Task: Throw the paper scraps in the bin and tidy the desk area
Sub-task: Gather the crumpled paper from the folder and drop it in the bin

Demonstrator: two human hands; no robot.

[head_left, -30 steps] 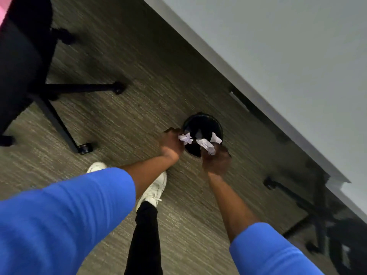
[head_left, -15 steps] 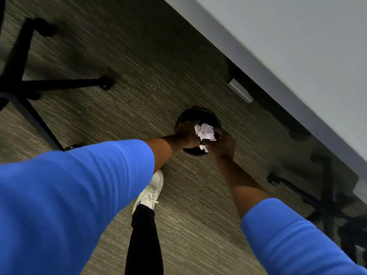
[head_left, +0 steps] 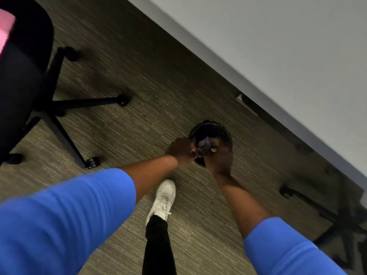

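Observation:
A small round black bin [head_left: 211,124] stands on the carpet beside the desk edge. My left hand [head_left: 181,148] and my right hand [head_left: 220,158] meet over its mouth, fingers curled toward each other. Between the fingertips sits a crumpled wad of paper scraps [head_left: 205,144], grey in the shadow at the bin's opening. Both hands touch the wad; the near part of the bin is hidden behind them.
The white desk [head_left: 278,46] runs diagonally across the upper right, with its dark frame beneath. A black office chair [head_left: 23,66] with wheeled legs [head_left: 87,102] stands at the left. Another chair base [head_left: 337,215] is at the right. My white shoe [head_left: 164,197] is near the bin.
The two hands, apart with separate scraps a second ago, have come together and lowered the bunched wad into the bin's mouth. The view has swung, bringing the left chair back in.

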